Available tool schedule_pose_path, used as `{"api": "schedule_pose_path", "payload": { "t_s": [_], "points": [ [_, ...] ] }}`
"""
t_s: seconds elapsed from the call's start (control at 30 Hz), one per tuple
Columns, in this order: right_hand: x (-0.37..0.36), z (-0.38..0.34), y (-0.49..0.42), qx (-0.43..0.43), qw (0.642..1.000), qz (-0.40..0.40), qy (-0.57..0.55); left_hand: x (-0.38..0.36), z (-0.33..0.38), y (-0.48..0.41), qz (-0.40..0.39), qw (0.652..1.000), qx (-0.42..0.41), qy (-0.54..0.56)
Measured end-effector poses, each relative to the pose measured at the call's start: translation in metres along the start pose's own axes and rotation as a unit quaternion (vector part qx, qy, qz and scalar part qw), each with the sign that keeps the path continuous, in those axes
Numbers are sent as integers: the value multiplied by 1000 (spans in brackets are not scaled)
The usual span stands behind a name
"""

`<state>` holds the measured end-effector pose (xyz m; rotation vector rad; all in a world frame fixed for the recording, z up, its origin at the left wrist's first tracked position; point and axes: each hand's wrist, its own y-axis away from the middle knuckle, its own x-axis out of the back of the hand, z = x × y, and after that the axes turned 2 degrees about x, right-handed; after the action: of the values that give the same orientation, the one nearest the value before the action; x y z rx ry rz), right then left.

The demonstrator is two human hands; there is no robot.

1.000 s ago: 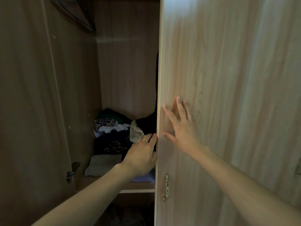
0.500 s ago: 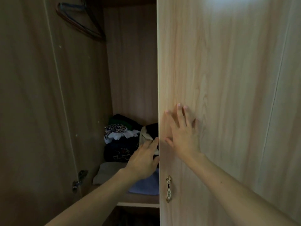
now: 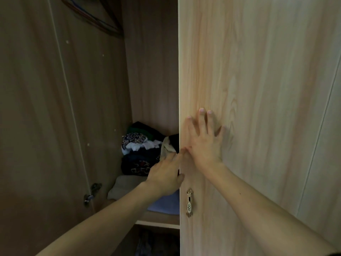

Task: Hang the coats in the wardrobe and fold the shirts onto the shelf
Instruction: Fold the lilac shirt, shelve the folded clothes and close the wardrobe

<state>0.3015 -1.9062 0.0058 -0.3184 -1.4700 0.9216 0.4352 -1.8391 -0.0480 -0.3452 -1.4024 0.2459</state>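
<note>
Wardrobe shelf (image 3: 158, 221): shirts (image 3: 140, 154) beyond left fingers (image 3: 173, 156).

Your right hand (image 3: 204, 145): nails short and rounded, with a pale gloss at the fingertips (image 3: 202, 110). Right forearm (image 3: 258, 209) behind it is bare, with two small dark specks just past the wrist. Far up-arm a dark edge (image 3: 336, 254) shows, possibly a sleeve. Your left hand (image 3: 164, 177): left forearm (image 3: 103, 218) behind it is bare too.

the door (image 3: 249, 80) hides part of the clothes pile (image 3: 140, 152), and the hangers (image 3: 96, 21) are cut off above.
</note>
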Motion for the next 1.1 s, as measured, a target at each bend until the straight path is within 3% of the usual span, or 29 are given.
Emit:
{"api": "schedule_pose_path", "payload": {
  "t_s": [0.17, 0.43, 0.73, 1.0, 1.1],
  "points": [
    [11, 6, 4, 20, 999, -21, -20, 17, -8, 10, 10, 1000, 26, -8],
    [22, 2, 19, 83, 966, 59, -236, 46, -26, 46, 14, 995, 70, -68],
    [14, -78, 61, 147, 923, -14, -354, 110, -65, 148, 61, 972, 147, -170],
    [67, -181, 68, 188, 872, -42, -450, 211, -112, 250, 168, 927, 229, -244],
    [92, -218, 77, 209, 862, -54, -459, 244, -130, 290, 244, 876, 239, -342]
  ]
}}
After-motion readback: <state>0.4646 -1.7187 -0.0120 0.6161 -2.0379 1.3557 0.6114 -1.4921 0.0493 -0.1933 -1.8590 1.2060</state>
